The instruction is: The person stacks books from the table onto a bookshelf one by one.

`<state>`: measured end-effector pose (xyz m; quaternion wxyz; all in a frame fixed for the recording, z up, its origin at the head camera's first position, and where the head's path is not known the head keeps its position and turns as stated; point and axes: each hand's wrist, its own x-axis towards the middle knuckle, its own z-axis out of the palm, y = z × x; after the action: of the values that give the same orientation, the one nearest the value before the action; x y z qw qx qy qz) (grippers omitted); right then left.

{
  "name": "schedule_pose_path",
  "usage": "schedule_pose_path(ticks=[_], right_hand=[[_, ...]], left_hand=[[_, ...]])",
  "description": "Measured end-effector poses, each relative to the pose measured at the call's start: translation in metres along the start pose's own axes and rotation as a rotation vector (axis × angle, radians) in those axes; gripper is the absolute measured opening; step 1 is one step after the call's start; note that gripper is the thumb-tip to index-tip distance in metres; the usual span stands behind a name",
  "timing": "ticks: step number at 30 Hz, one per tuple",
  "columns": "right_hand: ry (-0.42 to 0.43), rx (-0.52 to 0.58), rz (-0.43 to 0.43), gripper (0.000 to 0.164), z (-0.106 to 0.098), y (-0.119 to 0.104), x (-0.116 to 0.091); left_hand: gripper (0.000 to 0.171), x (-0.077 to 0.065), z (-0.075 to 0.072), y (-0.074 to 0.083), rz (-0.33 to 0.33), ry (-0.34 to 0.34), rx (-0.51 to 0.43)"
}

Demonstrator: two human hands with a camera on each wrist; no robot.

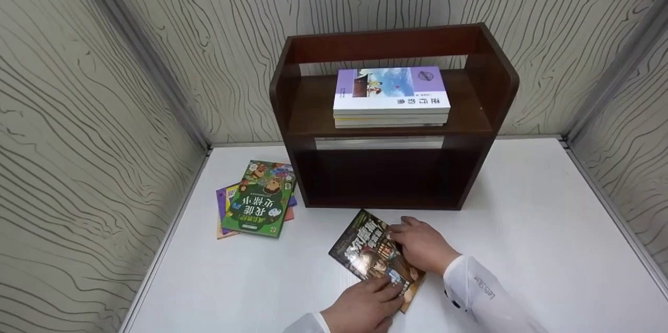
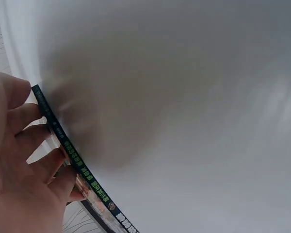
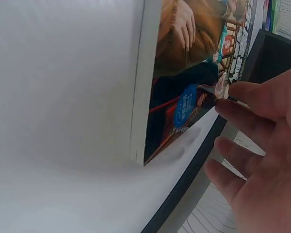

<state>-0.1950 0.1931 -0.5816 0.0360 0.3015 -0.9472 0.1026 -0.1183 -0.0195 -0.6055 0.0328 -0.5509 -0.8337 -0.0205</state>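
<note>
A book (image 1: 360, 249) with a dark illustrated cover and white lettering lies slanted on the white table, in front of the shelf. My left hand (image 1: 361, 306) holds its near end, fingertips over the cover. In the left wrist view the thumb is at a corner and the fingers are bent along the dark spine (image 2: 82, 167). At the book's right side, my right hand (image 1: 425, 247) grips the edge. The right wrist view shows thumb and forefinger together at the cover's edge, the other fingers (image 3: 240, 155) loosely spread. Pale page edges (image 3: 140, 97) show there too.
A dark brown two-tier shelf (image 1: 381, 179) stands behind the book. Several books (image 1: 391, 119) lie stacked on its upper tier, a purple and white one on top. Left of the shelf, a green book (image 1: 255, 207) tops a loose pile. Patterned walls (image 1: 235, 20) enclose the table.
</note>
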Motion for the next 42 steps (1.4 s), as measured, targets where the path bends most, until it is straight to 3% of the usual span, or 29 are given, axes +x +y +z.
schedule_pose_path(ticks=[5, 10, 14, 18, 21, 24, 27, 34, 42], right_hand=[[-0.059, -0.076, -0.044, 0.038, 0.001, 0.006, -0.012], [-0.047, -0.105, -0.078, 0.044, 0.001, 0.013, -0.029], [-0.031, -0.121, -0.094, 0.039, 0.001, 0.015, -0.042], [-0.018, -0.115, -0.099, 0.035, 0.002, 0.014, -0.054], [-0.007, -0.094, -0.097, 0.035, 0.003, 0.011, -0.06], [-0.002, -0.075, -0.093, 0.037, 0.004, 0.01, -0.064], [-0.002, -0.048, -0.062, 0.037, 0.005, 0.012, -0.062], [0.058, 0.02, 0.158, 0.044, 0.011, 0.033, -0.044], [0.046, -0.037, 0.121, 0.048, 0.016, 0.046, -0.044]], left_hand=[[0.041, -0.009, -0.002, -0.009, 0.04, 0.001, -0.013], [0.038, -0.023, -0.006, -0.02, 0.067, 0.018, -0.042], [0.039, -0.033, -0.007, -0.031, 0.005, 0.011, -0.063], [0.039, -0.039, -0.007, -0.042, -0.073, -0.006, -0.006], [0.039, -0.042, -0.008, -0.048, -0.101, -0.013, 0.026], [0.038, -0.043, -0.009, -0.049, -0.127, -0.002, -0.006], [0.038, -0.044, -0.006, -0.048, -0.142, 0.003, -0.056], [0.036, -0.046, -0.002, -0.047, -0.142, 0.016, -0.073], [0.036, -0.046, -0.003, -0.046, -0.117, 0.024, -0.06]])
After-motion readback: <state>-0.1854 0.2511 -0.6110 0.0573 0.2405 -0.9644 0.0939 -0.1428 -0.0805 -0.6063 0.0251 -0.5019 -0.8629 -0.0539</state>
